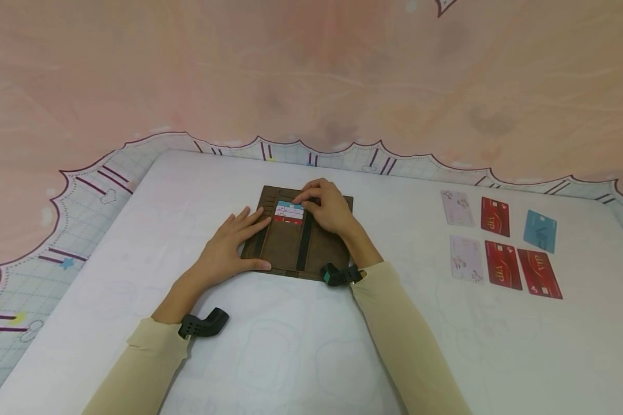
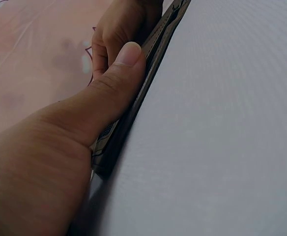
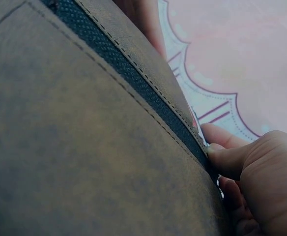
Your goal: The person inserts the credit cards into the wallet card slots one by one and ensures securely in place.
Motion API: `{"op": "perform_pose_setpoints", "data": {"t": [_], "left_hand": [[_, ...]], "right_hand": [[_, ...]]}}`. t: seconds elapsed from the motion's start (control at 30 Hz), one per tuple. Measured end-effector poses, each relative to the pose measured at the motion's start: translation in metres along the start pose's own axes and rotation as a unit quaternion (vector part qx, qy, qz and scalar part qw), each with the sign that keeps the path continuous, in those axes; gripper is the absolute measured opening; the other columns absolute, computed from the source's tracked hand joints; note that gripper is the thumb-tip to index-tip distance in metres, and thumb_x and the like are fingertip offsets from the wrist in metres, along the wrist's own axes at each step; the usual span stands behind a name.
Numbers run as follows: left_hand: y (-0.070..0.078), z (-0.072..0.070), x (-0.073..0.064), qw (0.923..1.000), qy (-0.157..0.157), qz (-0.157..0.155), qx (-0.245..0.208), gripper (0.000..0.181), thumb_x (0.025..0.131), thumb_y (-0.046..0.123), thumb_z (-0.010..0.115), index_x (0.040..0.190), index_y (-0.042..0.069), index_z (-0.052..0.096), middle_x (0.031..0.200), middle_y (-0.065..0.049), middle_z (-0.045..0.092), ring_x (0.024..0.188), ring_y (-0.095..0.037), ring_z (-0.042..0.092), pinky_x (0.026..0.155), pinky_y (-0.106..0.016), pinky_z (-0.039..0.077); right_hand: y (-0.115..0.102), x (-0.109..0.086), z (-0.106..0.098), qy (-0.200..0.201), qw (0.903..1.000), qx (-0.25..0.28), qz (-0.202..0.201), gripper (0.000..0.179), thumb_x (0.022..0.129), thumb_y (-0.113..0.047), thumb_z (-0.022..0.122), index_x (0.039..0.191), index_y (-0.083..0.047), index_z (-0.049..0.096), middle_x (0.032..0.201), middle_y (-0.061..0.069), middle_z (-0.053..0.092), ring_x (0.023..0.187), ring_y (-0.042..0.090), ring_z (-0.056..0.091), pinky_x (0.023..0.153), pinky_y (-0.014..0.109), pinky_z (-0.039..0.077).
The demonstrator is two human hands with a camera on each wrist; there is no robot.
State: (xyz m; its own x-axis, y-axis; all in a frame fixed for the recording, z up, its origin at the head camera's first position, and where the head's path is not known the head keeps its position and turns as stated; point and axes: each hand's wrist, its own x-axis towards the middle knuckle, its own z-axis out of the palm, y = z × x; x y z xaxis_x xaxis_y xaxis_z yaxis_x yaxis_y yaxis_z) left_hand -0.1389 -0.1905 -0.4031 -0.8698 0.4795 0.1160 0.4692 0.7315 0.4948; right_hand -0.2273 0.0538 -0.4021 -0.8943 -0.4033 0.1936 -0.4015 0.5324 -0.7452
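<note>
A brown wallet point(image 1: 280, 248) lies unfolded on the white table, with dark elastic bands across it. In its card slots several cards stand stepped: a blue card point(image 1: 284, 204) on top, pinkish-white cards point(image 1: 288, 211) below it, a red card point(image 1: 288, 219) lowest. My left hand point(image 1: 225, 248) rests on the wallet's left side, fingers spread, thumb point(image 2: 116, 78) along the near edge. At the upper right of the slots, my right hand point(image 1: 329, 210) pinches the blue card's corner between thumb point(image 3: 229, 160) and index finger. The wallet mostly hides the cards in the right wrist view.
To the right lie several loose cards in two rows: pale floral cards point(image 1: 457, 208), red VIP cards point(image 1: 495, 217) and a blue card point(image 1: 540, 230). A patterned pink cloth point(image 1: 291, 75) hangs or lies beyond the table's far edge. Each wrist wears a black camera band point(image 1: 202, 324).
</note>
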Motion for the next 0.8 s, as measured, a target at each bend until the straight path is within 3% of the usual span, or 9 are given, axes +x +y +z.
{"op": "perform_pose_setpoints", "data": {"t": [0.8], "left_hand": [[0.0005,0.0006,0.0005,1.0,-0.001,0.001,0.005,0.092,0.072,0.048,0.08,0.147,0.011,0.04,0.156,-0.009,0.025,0.145,-0.029,0.01,0.116,-0.044,0.003]], "right_hand": [[-0.0002,-0.0014,0.0002,0.01,0.9998,-0.018,-0.004,0.018,0.094,-0.009,0.059,0.097,-0.009,0.077,0.12,0.009,0.055,0.115,0.025,0.046,0.098,0.038,0.037]]}}
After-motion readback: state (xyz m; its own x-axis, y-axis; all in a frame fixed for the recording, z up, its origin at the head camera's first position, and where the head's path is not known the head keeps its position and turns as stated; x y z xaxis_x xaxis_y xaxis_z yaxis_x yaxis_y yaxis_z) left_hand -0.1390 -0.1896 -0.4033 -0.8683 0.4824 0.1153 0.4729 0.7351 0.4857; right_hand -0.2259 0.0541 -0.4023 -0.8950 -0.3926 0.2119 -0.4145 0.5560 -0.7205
